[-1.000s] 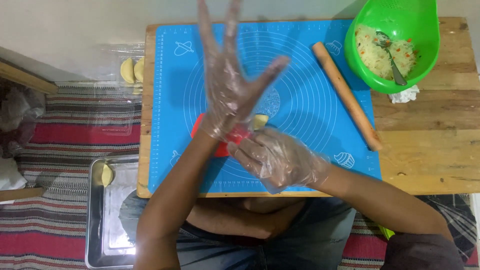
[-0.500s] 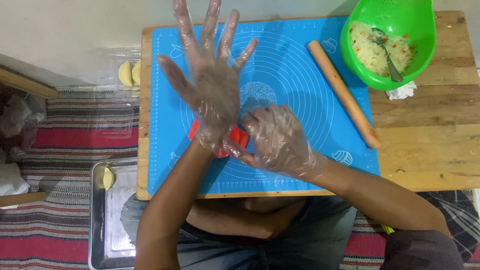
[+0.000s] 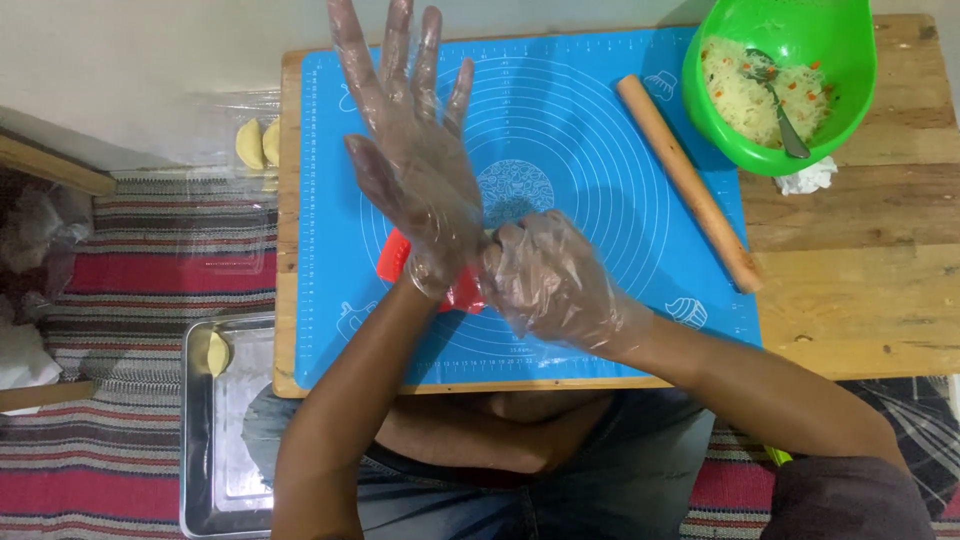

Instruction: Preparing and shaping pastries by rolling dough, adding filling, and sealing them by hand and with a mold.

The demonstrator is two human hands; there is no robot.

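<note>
Gloves of thin clear plastic cover both your hands. Your left hand (image 3: 415, 165) is held up flat with fingers spread wide, holding nothing. Your right hand (image 3: 550, 280) is curled at the left wrist, pinching the crinkly glove cuff there. Under them a small red plastic press (image 3: 400, 262) lies on the smooth blue rubber mat (image 3: 600, 150) with white rings. A long wooden rolling pin (image 3: 690, 185) rests on the mat, beside a shiny green plastic bowl (image 3: 720, 30) of shredded filling with a metal spoon (image 3: 780, 105)
</note>
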